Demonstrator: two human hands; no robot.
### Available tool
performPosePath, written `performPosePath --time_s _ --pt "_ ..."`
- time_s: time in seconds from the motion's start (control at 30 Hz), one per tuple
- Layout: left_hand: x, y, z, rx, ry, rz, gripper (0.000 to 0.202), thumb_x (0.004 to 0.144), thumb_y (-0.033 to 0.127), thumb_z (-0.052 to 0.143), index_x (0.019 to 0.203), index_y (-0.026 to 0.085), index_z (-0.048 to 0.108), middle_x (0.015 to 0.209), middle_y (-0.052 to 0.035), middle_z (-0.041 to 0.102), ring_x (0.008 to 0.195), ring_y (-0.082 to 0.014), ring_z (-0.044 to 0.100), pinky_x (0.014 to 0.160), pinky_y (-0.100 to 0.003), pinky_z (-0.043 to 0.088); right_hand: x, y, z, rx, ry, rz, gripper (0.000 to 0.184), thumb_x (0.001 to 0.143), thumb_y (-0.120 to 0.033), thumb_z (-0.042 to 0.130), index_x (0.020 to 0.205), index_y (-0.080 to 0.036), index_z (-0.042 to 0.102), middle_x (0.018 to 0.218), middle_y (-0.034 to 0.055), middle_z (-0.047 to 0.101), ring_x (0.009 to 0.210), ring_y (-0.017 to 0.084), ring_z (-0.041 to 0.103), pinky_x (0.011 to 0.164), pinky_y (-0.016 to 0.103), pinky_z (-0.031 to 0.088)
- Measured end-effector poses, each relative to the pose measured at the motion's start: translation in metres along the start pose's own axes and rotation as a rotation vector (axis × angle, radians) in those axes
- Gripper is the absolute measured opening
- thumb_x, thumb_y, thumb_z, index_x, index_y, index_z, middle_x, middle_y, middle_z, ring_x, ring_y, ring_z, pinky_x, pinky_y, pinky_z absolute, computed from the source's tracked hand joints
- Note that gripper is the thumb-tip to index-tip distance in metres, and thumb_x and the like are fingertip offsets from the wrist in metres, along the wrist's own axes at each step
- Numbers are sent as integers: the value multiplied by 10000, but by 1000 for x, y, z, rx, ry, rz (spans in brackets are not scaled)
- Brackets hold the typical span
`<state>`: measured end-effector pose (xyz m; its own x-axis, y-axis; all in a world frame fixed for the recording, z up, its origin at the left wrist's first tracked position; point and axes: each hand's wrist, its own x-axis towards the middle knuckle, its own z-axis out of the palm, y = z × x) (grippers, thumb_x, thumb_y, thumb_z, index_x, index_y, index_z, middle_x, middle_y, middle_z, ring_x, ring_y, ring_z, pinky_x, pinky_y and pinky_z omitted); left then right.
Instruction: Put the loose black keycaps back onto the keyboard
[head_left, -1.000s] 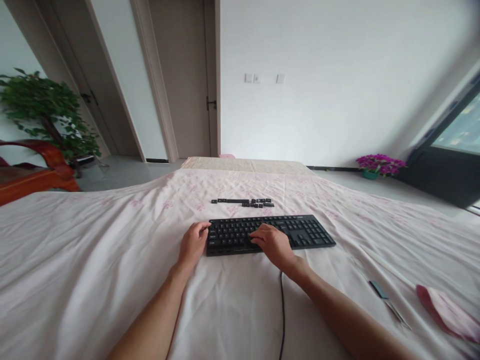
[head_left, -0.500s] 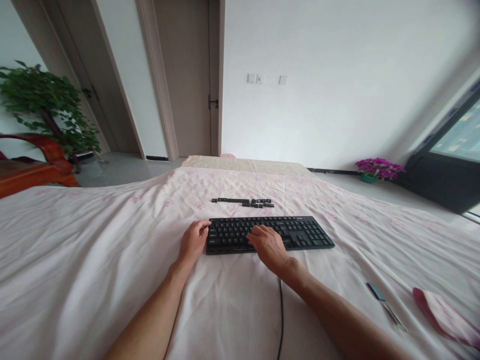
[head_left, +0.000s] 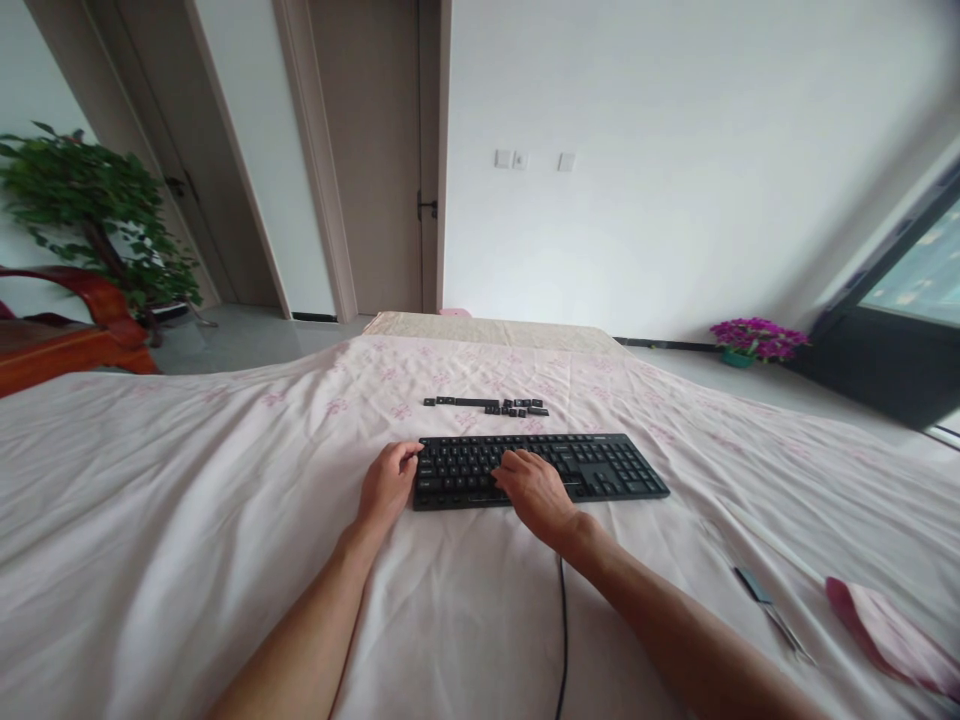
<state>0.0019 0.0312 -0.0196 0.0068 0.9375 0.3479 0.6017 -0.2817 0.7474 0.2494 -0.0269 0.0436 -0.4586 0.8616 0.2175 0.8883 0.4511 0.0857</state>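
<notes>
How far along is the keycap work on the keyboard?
Done: a short row of loose keycaps lies on the sheet beyond the keyboard. In hand: the left hand rests at the keyboard's left end, the right hand on its middle keys; any grip is hidden. Left: most keys sit in place; whether caps are coming off or going back cannot be told.

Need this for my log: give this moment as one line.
left hand: at left end of black plastic keyboard; right hand: on its keys; loose black keycaps: row behind keyboard; pink floral cloth: underneath
</notes>
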Motion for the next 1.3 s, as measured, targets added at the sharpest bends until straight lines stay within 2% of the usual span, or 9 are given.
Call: performPosePath --time_s 0.37,0.57,0.73,0.9,1.0,1.1,1.17,1.3 --pt "0 0 -1 4 9 16 277 813 163 454 1017 220 633 1060 -27 661 1000 -165 608 928 -300 454 -3 -7 3 -47 -4 -7 195 899 -153 456 816 -199 627 857 51 586 829 185 497 733 307 344" --pt "1 -1 1 12 17 19 278 809 158 461 1017 222 634 1067 -29 663 1000 -167 610 927 -304 456 -6 -15 -3 -124 -83 -84 242 780 -2 474 902 -161 611 922 90 580 845 207 484 758 329 355" --pt "0 -1 1 23 17 24 281 820 161 452 1025 223 635 1070 -32 663 1007 -165 609 928 -301 455 -6 -21 -11 -160 -160 -124 225 769 -6 459 842 -140 624 914 105 576 844 214 489 706 338 368" --pt "0 -1 2 32 19 19 279 816 160 458 1021 223 637 1067 -26 664 998 -161 612 918 -297 461 -4 -9 -17 -63 -178 -121 244 745 -25 470 870 -144 641 897 86 592 847 196 509 724 308 365" --pt "1 -2 2 22 20 16 278 817 165 459 1021 222 638 1065 -28 664 980 -159 618 904 -296 467 8 12 -17 83 -175 -49 297 781 -61 449 901 -205 680 905 50 613 844 165 536 723 263 359" --pt "1 -2 2 15 16 15 271 823 177 457 1021 226 636 1059 -28 662 975 -164 617 904 -308 465 33 36 -9 180 -74 143 352 869 -136 394 1039 -247 681 987 39 628 909 155 553 755 238 360" --pt "1 -1 2 10 13 13 267 824 181 457 1017 228 635 1057 -28 662 984 -169 614 910 -316 462 55 49 1 175 9 283 351 897 -180 388 1098 -245 668 1039 49 624 956 165 546 770 240 360" --pt "2 -1 2 -16 15 10 264 824 177 455 1010 226 636 1053 -31 664 991 -171 615 911 -321 463 94 63 22 26 35 359 325 921 -254 395 1036 -271 699 1050 69 606 986 201 506 766 276 349"
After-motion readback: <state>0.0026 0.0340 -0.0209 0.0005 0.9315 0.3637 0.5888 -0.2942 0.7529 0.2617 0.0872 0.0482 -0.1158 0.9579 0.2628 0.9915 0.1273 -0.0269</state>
